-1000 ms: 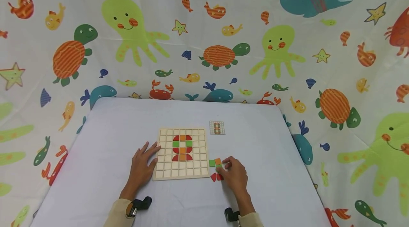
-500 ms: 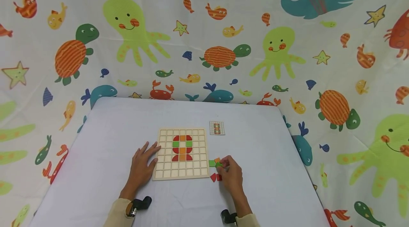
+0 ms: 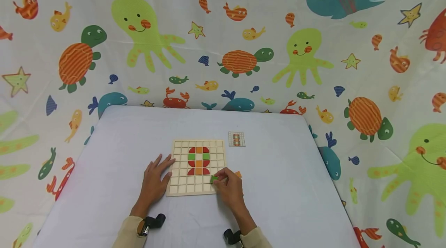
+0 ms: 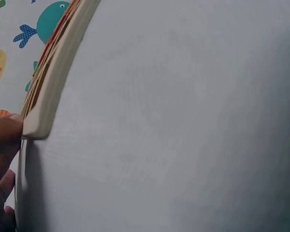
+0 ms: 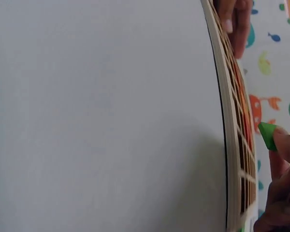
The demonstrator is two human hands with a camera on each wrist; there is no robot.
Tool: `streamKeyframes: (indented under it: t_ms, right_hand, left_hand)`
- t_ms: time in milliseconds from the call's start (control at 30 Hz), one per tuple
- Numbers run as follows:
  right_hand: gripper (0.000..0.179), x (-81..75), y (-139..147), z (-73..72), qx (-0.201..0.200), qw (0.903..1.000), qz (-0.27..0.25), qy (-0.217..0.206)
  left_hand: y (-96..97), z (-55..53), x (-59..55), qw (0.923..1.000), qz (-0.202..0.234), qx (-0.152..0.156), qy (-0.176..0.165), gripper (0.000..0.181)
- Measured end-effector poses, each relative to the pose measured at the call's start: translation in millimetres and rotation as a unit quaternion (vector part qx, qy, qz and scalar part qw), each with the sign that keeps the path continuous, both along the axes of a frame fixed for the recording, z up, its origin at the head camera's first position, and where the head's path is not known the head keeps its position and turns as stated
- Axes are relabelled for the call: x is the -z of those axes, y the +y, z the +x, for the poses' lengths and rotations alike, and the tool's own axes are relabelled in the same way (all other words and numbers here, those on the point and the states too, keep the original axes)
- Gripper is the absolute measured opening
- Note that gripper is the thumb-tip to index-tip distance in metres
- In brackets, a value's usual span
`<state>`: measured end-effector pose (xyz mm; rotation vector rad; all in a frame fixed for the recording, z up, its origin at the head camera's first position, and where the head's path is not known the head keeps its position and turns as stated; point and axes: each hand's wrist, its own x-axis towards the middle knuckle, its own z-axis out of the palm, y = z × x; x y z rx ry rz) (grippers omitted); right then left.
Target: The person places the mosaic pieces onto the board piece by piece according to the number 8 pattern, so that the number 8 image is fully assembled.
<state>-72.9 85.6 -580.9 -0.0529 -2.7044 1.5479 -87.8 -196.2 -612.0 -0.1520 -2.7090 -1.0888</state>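
My right hand [image 3: 230, 190] pinches a small green square tile [image 3: 213, 179] over the lower right cells of a wooden grid board [image 3: 179, 190]. In the right wrist view the green tile [image 5: 268, 135] shows tilted between thumb and fingers, above the board. My left hand [image 3: 155, 180] rests at the board's left edge with fingers extended; the left wrist view has its fingers [image 4: 5, 133] touching the board's edge. Red curved tiles, orange squares [image 3: 199, 164] and two green squares [image 3: 191, 156] form a column pattern in the grid.
A small pattern card [image 3: 237, 139] lies beyond the board's right side. One orange tile [image 3: 238, 174] peeks out beside my right hand, which hides the other loose tiles. A white cloth covers the table [image 3: 285, 155], with a printed sea-animal curtain [image 3: 212, 46] behind.
My right hand has picked up the green tile from the loose tiles right of the board and moved left with it over the grid. The left hand has stayed still.
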Motion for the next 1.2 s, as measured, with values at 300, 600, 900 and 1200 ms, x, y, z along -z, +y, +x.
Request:
streamKeyframes:
  t_ms: [300,600,900,1200]
  right_hand:
    - [0.016,-1.5,-46.4,-7.9,-0.050,0.9986,-0.002,-0.020]
    - [0.014,3.3,-67.8,-11.1,-0.043,0.9915,0.122,0.016]
    - [0.014,4.1,-76.7,-13.1,-0.050,0.9862,0.156,0.025]
    - [0.017,6.2,-64.8,-12.0,-0.078,0.9891,0.123,0.023]
  left_hand:
    - [1.0,0.1,-0.8,1.0000,0.000,0.000,-0.005,0.050]
    - [0.8,-0.2,0.2,1.0000,0.004,0.001,0.005,0.051]
    - [-0.9,-0.6,0.6,1.0000,0.002,-0.002,0.007,0.050]
    - [0.1,-0.2,3.0,1.0000,-0.001,-0.003,0.000,0.050]
